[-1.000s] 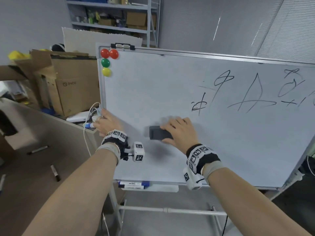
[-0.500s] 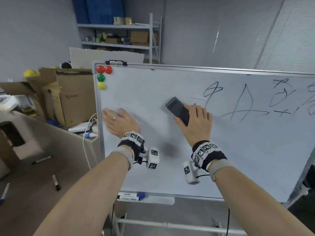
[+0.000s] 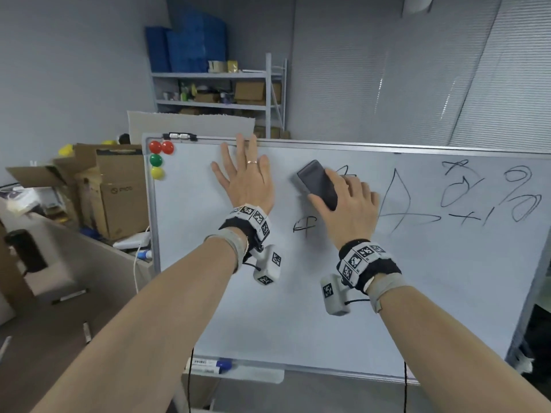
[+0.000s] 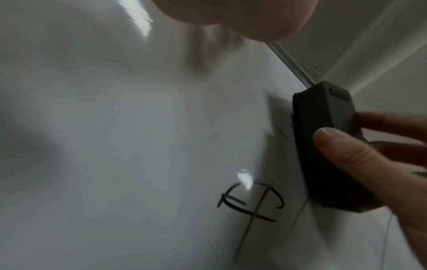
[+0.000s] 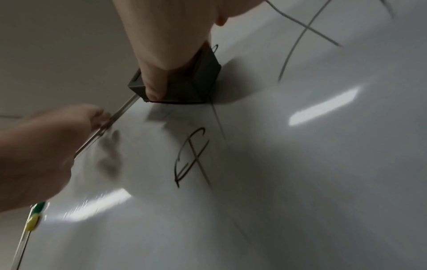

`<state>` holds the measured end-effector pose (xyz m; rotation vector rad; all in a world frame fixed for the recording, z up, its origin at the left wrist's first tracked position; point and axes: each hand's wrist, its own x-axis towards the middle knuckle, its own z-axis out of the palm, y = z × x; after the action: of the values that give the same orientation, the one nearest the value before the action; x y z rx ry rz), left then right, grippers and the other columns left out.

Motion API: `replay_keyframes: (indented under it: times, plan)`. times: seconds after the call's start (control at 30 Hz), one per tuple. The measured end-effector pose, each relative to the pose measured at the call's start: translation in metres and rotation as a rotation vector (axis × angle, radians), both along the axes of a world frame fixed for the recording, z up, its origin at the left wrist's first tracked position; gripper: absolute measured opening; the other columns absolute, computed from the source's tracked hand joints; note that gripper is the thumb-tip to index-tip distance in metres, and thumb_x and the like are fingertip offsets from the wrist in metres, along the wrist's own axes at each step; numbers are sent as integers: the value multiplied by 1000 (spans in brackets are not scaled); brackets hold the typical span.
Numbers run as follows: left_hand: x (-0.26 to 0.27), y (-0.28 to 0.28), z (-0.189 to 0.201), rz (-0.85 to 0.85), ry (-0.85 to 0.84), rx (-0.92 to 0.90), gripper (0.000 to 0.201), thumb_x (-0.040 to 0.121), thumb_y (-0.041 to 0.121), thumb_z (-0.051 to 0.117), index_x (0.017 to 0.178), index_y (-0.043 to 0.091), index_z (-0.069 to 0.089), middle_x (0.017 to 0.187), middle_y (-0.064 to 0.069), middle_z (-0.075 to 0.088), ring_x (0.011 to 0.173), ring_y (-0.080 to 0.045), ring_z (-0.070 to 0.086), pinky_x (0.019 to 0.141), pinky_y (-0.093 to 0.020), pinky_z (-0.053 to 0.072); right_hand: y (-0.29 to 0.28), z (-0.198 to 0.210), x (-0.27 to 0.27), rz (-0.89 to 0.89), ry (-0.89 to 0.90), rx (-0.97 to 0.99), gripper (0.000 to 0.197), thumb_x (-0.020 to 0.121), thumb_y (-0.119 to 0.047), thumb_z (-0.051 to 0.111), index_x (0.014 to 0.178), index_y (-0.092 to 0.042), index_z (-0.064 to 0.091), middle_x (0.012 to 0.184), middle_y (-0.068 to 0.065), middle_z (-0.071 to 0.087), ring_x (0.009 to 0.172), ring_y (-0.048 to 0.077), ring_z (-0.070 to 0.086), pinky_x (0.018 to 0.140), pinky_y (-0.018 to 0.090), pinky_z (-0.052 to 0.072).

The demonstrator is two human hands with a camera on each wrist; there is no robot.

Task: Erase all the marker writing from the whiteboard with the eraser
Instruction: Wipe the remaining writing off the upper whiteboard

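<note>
A white whiteboard on a stand fills the head view. My right hand grips a dark grey eraser pressed flat on the board near its top, over a scribble. The eraser also shows in the left wrist view, and the eraser in the right wrist view. A small black mark lies just below the eraser. More black writing runs to the right. My left hand lies flat and spread on the board by its top edge.
Coloured magnets sit in the board's top left corner. A marker lies on the tray under the board. Cardboard boxes stand on a desk at the left. A shelf unit is behind. Markers lie on the floor.
My right hand has carried the eraser from the lower middle of the board up and right to the writing. My left hand left the board's left edge and slid up to the top edge.
</note>
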<state>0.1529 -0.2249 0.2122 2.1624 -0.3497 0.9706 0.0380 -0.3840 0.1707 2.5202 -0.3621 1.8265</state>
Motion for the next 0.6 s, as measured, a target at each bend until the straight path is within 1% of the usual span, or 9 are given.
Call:
replay_keyframes:
  times: [0.1, 0.17, 0.23, 0.27, 0.33, 0.4, 0.47, 0.53, 0.6]
  plan:
    - [6, 1, 3, -26, -29, 41, 50, 105, 38, 22, 154, 31, 28, 165, 9, 16, 154, -24, 0, 121, -56, -8, -3, 7, 4, -10, -13, 37, 51, 90, -55, 63, 136, -32, 59, 110, 1, 61, 94, 28, 52, 83, 41, 40]
    - [10, 3, 5, -53, -56, 95, 51, 105, 36, 22, 155, 29, 25, 165, 9, 15, 154, -24, -2, 121, -54, -10, -2, 5, 7, 12, 3, 31, 51, 90, -52, 65, 136, -32, 59, 110, 0, 60, 94, 28, 52, 82, 41, 41]
    - [15, 2, 9, -77, -68, 142, 53, 104, 36, 20, 156, 27, 22, 165, 8, 14, 154, -25, -3, 121, -54, -11, -1, 4, 11, 45, 62, -9, 52, 89, -50, 68, 137, -32, 58, 112, 0, 59, 97, 28, 50, 83, 41, 41]
    - [17, 1, 11, -88, -74, 155, 54, 103, 36, 20, 156, 26, 23, 165, 6, 17, 154, -25, -1, 122, -54, -10, 0, 3, 12, 55, 93, -39, 52, 89, -49, 68, 137, -32, 58, 113, 0, 59, 98, 28, 50, 83, 41, 40]
    - [21, -1, 12, -103, -115, 178, 56, 101, 35, 18, 155, 23, 28, 161, 1, 27, 153, -26, 8, 123, -54, -4, 4, -2, 14, 87, 144, -101, 53, 87, -47, 69, 136, -31, 59, 113, 0, 59, 98, 28, 50, 82, 41, 41]
    - [23, -1, 11, -124, -172, 180, 56, 99, 34, 21, 151, 20, 36, 156, -2, 36, 152, -27, 18, 123, -53, 1, 12, -21, 12, 170, 178, -147, 51, 84, -45, 70, 133, -30, 63, 113, -2, 61, 95, 27, 51, 79, 41, 42]
    - [24, 0, 8, -145, -219, 160, 54, 98, 30, 25, 147, 16, 42, 152, -3, 41, 149, -28, 24, 124, -51, 5, 19, -49, 9, 236, 198, -194, 48, 82, -42, 73, 129, -30, 66, 115, -6, 64, 92, 26, 54, 77, 39, 43]
    - [26, 0, 8, -157, -254, 129, 50, 97, 28, 30, 143, 14, 46, 148, -5, 44, 147, -30, 28, 123, -51, 8, 22, -66, 6, 224, 214, -234, 48, 83, -42, 77, 128, -32, 66, 117, -9, 65, 92, 25, 56, 76, 38, 42]
    - [26, 0, 8, -162, -268, 128, 49, 98, 28, 30, 142, 15, 46, 148, -5, 44, 146, -30, 29, 123, -51, 9, 17, -64, 1, 163, 214, -257, 49, 85, -43, 76, 132, -32, 64, 115, -7, 66, 92, 26, 57, 75, 39, 40]
